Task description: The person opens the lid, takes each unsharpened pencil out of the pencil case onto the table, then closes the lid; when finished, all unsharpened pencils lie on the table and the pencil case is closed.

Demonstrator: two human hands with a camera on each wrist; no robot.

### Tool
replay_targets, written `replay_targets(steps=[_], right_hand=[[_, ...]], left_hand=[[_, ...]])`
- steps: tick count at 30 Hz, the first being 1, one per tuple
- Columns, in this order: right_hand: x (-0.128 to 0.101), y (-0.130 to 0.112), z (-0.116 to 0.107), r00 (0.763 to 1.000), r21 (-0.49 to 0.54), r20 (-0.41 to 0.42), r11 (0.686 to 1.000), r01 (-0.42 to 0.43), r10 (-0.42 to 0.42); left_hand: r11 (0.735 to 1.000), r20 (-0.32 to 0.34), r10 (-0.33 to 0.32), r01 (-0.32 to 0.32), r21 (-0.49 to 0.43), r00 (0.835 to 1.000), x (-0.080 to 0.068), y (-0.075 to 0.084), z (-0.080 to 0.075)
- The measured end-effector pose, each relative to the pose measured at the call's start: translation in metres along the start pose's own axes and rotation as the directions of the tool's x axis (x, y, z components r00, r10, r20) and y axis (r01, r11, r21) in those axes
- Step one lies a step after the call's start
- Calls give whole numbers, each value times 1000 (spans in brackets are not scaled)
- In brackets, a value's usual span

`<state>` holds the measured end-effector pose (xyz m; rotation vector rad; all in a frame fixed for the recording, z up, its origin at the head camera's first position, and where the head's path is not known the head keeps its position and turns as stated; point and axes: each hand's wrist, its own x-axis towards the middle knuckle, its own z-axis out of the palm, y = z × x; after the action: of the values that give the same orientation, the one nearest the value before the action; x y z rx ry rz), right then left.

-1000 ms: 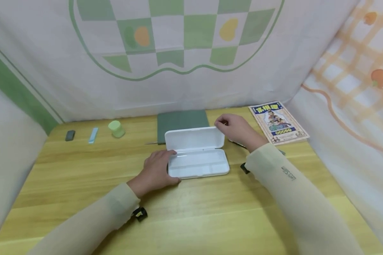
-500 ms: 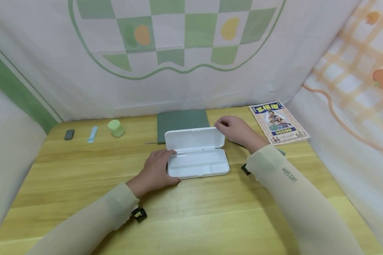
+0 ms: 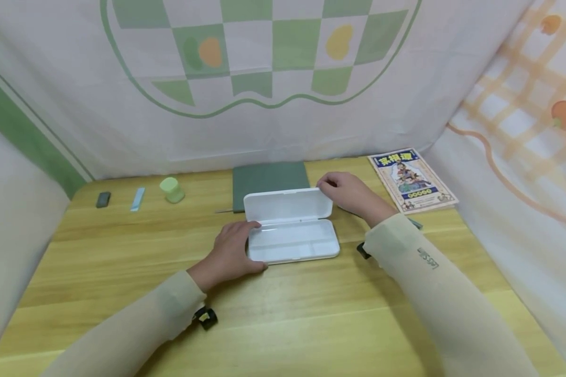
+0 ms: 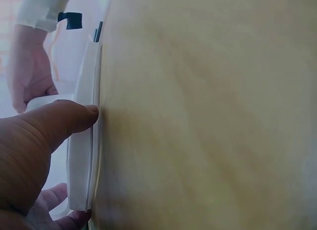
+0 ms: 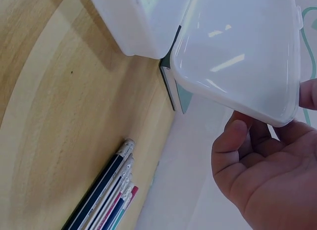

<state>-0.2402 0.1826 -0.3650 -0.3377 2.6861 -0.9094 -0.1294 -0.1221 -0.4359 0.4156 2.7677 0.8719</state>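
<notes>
1. Wooden table point(image 3: 122, 251), with printed cloth hung on 3 sides, carries a white pencil case point(image 3: 292, 241) near its middle; the case stands open, its tray flat on the wood and its lid point(image 3: 287, 205) raised at the far side.
2. Its long axis runs left to right across the person's front, so 1 short end faces each hand.
3. Left hand point(image 3: 233, 250) is at the tray's left end, thumb on the near edge and fingers curled round the corner, gripping it; the left wrist view shows the thumb point(image 4: 64, 118) pressed against the tray's side.
4. Right hand point(image 3: 351, 191) lies at the lid's far right corner, fingertips pinching the lid's edge; the right wrist view shows the fingers point(image 5: 237, 141) curled under the rim.
5. Both hands touch the case, the left lower and nearer the body.
6. Pencils point(image 5: 106, 195) lie just right of the case, under the right forearm.
7. Behind the lid lies a green notebook point(image 3: 269, 178); a picture book point(image 3: 412, 180) is far right, and a green cup point(image 3: 172, 189), a blue strip point(image 3: 138, 199) and a dark eraser point(image 3: 103, 199) far left.
</notes>
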Motion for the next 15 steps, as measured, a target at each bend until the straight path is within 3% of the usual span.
replay_targets(steps=[15], right_hand=[[-2,2,1,1000,18,10,1000,-6,6]], left_hand=[[1000,5,-1,1,-7,1000,1,-1,0]])
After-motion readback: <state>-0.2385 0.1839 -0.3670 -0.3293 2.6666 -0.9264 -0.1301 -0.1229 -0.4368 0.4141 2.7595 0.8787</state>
